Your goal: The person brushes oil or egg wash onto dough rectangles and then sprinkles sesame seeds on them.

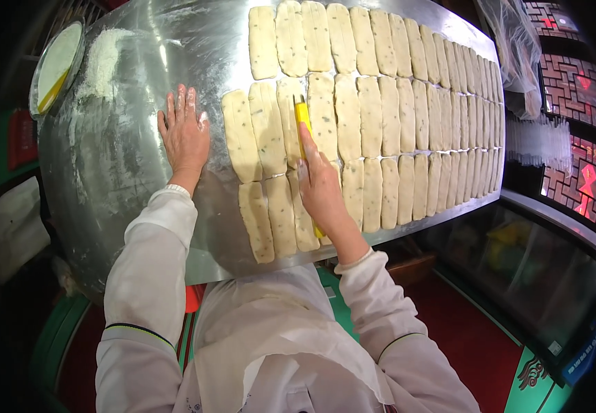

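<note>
My right hand (324, 188) grips a yellow-handled tool (302, 114) with a thin dark tip. That tip lies over a flat dough strip (286, 121) in the middle row; whether it touches the dough I cannot tell. Pale strips flecked with green fill three rows across the stainless steel table (200, 31), and several near ones bear lengthwise lines. My left hand (184, 137) rests palm down on the bare metal left of the rows, fingers apart and dusted with flour. My right hand and forearm hide parts of the strips below them.
White flour (103, 62) is spread over the table's left part. Beyond it stands a bowl (60, 67) with a yellow-handled utensil (54, 92) in it. Clear plastic sheeting (515, 51) hangs past the far right end. A glass-topped cabinet (515, 268) stands at the right.
</note>
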A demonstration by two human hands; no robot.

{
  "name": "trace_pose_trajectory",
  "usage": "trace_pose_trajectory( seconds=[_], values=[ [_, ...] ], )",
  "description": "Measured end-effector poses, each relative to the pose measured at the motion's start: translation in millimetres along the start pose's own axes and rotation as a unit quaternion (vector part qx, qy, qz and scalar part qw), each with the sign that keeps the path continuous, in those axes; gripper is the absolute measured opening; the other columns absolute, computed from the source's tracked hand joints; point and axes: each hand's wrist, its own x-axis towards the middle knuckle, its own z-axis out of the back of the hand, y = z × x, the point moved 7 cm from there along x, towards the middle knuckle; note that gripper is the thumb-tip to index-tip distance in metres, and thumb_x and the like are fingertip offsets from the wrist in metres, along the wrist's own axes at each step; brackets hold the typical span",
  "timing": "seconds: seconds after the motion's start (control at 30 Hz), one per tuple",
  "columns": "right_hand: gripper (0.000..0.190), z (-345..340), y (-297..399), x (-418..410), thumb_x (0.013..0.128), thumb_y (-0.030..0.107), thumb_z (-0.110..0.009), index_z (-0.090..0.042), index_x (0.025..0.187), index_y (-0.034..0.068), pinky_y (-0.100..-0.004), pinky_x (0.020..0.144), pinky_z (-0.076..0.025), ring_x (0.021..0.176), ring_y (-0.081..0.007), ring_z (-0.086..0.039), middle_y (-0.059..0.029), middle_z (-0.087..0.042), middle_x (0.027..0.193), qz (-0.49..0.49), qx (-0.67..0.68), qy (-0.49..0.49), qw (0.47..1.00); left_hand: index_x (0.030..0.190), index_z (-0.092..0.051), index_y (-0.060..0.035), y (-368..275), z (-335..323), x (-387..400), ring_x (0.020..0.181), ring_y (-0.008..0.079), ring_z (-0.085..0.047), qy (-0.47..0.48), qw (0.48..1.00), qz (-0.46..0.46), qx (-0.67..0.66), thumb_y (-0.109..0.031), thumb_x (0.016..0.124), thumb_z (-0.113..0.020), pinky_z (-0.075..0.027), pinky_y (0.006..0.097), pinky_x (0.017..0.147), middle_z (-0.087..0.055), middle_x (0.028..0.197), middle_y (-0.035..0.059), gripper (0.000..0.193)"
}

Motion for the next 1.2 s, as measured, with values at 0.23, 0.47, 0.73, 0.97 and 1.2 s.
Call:
trace_pose_trajectory(
  seconds=[0.23,0.47,0.73,0.97,1.2],
  values=[
    [0.07,-11,-36,-26,0.092,0.004,-0.052,-0.023,0.153,0.021,-0.0482,0.071,-0.048,0.075,-0.0407,-0.057,-0.0245,-0.053,0.087,-0.003,-0.06,0.051,0.997,0.148,-0.036,-0.0171,-3,-1,0,0.145,0.0215,-0.021,-0.007,1.0,0.001,0.01,-0.026,0.096,-0.047,-0.015,0.0434,0.119,-0.027,0.157,-0.0009,0.054],
    [0.073,25,-31,-56,0.091,-0.001,-0.051,-0.022,0.154,0.022,-0.0462,0.068,-0.047,0.073,-0.0397,-0.056,-0.022,-0.053,0.087,-0.026,0.002,0.062,0.998,0.148,-0.035,-0.0178,0,0,0,0.145,0.0215,-0.022,-0.015,1.0,-0.001,0.021,-0.024,0.095,-0.048,-0.016,0.0436,0.119,-0.027,0.157,-0.0014,0.055],
    [0.07,31,-69,7,0.09,-0.005,-0.049,-0.025,0.152,0.017,-0.0469,0.074,-0.046,0.082,-0.0421,-0.058,-0.0258,-0.057,0.093,-0.042,-0.036,0.028,0.998,0.149,-0.034,-0.0186,-7,-3,1,0.145,0.0217,-0.023,-0.028,0.999,-0.012,0.007,-0.021,0.095,-0.048,-0.017,0.0443,0.118,-0.028,0.157,-0.0013,0.056],
    [0.075,51,-69,-84,0.089,-0.001,-0.053,-0.022,0.153,0.022,-0.0455,0.069,-0.047,0.075,-0.04,-0.056,-0.0235,-0.052,0.087,-0.077,0.022,0.085,0.993,0.148,-0.035,-0.0186,-5,3,0,0.144,0.0228,-0.025,-0.039,0.999,-0.017,0.012,-0.021,0.094,-0.049,-0.018,0.0452,0.118,-0.03,0.156,-0.0008,0.056],
    [0.068,76,-97,38,0.093,0.004,-0.049,-0.022,0.153,0.02,-0.0469,0.071,-0.046,0.074,-0.0414,-0.055,-0.0241,-0.053,0.084,-0.008,-0.038,-0.01,0.999,0.148,-0.036,-0.0166,-17,0,3,0.145,0.0229,-0.024,-0.035,0.999,-0.028,0.001,-0.019,0.094,-0.047,-0.018,0.0446,0.118,-0.029,0.156,0.0005,0.055]
  ],
)
